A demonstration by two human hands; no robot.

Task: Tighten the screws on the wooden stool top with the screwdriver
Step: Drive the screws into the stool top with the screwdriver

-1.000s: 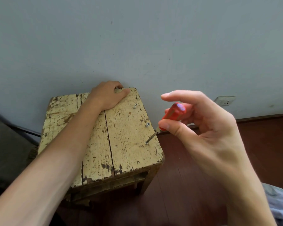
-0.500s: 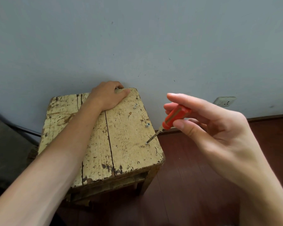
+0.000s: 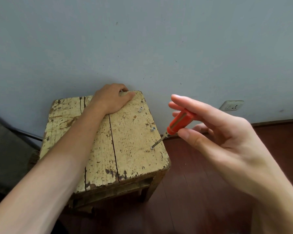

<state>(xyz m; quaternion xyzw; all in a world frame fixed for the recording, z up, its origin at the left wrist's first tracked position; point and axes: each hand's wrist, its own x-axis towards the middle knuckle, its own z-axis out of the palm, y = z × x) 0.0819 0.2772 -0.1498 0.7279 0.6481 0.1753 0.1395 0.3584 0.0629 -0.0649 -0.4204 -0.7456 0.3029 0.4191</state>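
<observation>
Head view: old wooden stool top (image 3: 130,149), cream paint flaking, sits hard against the grey wall (image 3: 142,39). Left hand (image 3: 111,98) is on the far edge, fingers curled over the back, thumb flat on the top, forearm lying across the boards. Right hand (image 3: 218,132) pinches the orange screwdriver (image 3: 178,122) by its handle between thumb and fingers; the index finger lies straight along the top. Shaft slants down-left, tip seated on the nearest screw (image 3: 152,147), close to the right edge of the top. That screw head is nearly flush. Two more along the same edge: the middle screw (image 3: 153,129) and the far screw (image 3: 140,109), both standing proud of the wood. Dark red wood floor (image 3: 201,183) below, wall socket (image 3: 232,105) low on the right.
</observation>
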